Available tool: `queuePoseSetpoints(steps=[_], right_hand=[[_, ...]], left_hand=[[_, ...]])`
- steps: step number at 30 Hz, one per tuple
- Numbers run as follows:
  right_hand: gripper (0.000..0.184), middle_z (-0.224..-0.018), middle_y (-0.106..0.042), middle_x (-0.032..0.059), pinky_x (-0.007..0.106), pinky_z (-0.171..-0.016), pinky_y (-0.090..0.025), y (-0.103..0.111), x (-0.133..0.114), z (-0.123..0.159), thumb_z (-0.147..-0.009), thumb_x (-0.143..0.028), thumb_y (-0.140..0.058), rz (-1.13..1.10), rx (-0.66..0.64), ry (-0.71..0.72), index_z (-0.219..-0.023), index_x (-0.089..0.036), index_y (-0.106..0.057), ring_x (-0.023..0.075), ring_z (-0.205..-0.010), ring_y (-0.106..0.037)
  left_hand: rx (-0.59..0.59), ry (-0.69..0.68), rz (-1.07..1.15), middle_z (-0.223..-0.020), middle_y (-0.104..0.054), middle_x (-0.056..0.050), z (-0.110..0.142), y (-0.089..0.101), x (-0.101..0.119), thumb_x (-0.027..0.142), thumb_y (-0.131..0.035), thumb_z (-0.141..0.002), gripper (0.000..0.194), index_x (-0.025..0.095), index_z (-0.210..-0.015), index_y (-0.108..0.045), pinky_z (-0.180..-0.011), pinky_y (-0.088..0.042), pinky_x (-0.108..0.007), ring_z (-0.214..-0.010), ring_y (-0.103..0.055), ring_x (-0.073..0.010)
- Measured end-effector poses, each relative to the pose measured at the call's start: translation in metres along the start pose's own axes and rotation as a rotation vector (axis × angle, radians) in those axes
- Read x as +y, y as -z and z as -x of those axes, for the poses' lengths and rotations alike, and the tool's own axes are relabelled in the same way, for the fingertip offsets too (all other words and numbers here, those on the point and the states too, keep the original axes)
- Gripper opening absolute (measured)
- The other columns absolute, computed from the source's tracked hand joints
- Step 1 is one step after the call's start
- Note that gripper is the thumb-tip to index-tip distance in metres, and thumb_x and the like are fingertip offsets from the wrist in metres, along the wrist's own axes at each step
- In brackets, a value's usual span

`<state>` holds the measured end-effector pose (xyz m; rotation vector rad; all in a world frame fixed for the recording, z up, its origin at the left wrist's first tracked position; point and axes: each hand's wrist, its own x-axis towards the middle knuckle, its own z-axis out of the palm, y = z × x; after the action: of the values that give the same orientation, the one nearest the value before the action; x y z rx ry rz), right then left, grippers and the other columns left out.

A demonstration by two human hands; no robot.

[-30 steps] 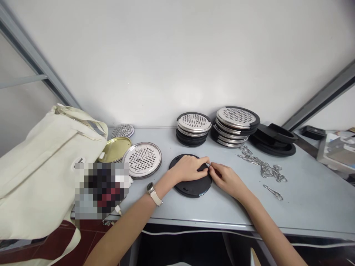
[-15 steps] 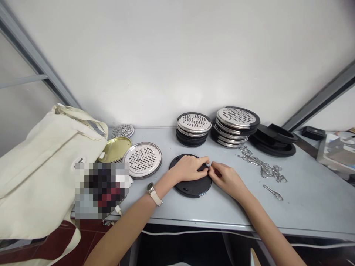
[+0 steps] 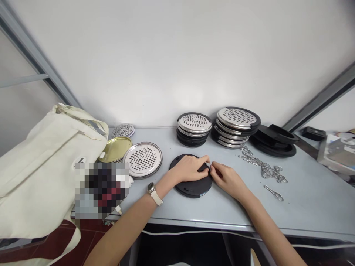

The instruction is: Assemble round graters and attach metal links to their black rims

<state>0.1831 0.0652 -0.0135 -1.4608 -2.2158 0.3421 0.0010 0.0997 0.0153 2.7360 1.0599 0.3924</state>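
A round black disc [image 3: 191, 186] lies flat on the grey table [image 3: 305, 207], in front of me. My left hand [image 3: 188, 168] rests on top of the disc, fingers curled at its right rim. My right hand [image 3: 226, 177] meets it there, fingertips pinched on a small metal piece [image 3: 208, 165] at the disc's right edge. I cannot make out exactly what that piece is. A watch sits on my left wrist.
Two stacks of black-rimmed perforated metal discs [image 3: 194, 127] [image 3: 237, 123] stand behind. Black rings [image 3: 274, 140] lie at the right, with loose metal hooks and chain [image 3: 262, 166]. A perforated steel plate [image 3: 142, 159], a gold lid [image 3: 115, 149] and a cream bag [image 3: 41, 166] are at the left.
My right hand's fingertips have edged slightly left against the disc's rim; my left hand has stayed on the disc. Otherwise nothing has moved.
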Motion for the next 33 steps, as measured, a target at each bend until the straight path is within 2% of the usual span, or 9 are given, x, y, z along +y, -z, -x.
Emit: queuePoseSetpoints(steps=[5,13,26,33], right_hand=[[0.024,-0.063,-0.052,0.0001,0.026,-0.057,-0.035,-0.0003,0.0000,-0.0009,-0.094,-0.028,-0.030,0.001,-0.043,0.014,-0.072,-0.023,-0.039,0.0160,-0.058,-0.051],[0.024,-0.059,-0.051,-0.0011,0.025,-0.053,-0.033,0.0026,-0.0035,0.0002,-0.091,-0.028,-0.034,0.002,-0.029,-0.006,-0.068,-0.023,-0.037,0.0145,-0.053,-0.049],[0.016,-0.059,-0.047,-0.0019,0.025,-0.054,-0.031,0.0027,-0.0049,0.0015,-0.084,-0.021,-0.039,0.010,-0.031,0.005,-0.068,-0.022,-0.035,0.0137,-0.054,-0.045],[0.017,-0.060,-0.048,-0.0014,0.025,-0.055,-0.032,0.0026,-0.0045,0.0008,-0.085,-0.022,-0.037,0.008,-0.029,0.014,-0.069,-0.022,-0.036,0.0144,-0.055,-0.046]], left_hand=[[0.021,-0.009,-0.004,-0.067,-0.063,0.001,-0.0005,-0.0032,-0.0013,0.036,-0.044,-0.087,0.022,0.022,-0.104,-0.046,-0.059,-0.039,-0.027,-0.066,-0.063,-0.0202],[0.035,-0.045,-0.024,-0.064,-0.060,0.003,0.0005,-0.0037,-0.0031,0.035,-0.044,-0.087,0.016,0.023,-0.097,-0.047,-0.056,-0.035,-0.026,-0.061,-0.060,-0.0178],[0.031,-0.043,0.017,-0.066,-0.061,0.003,-0.0005,-0.0034,-0.0027,0.033,-0.047,-0.086,0.020,0.022,-0.103,-0.049,-0.056,-0.036,-0.025,-0.062,-0.061,-0.0169],[0.017,-0.026,0.031,-0.066,-0.061,0.003,-0.0002,-0.0024,-0.0031,0.033,-0.046,-0.086,0.021,0.022,-0.104,-0.049,-0.058,-0.038,-0.025,-0.063,-0.061,-0.0171]])
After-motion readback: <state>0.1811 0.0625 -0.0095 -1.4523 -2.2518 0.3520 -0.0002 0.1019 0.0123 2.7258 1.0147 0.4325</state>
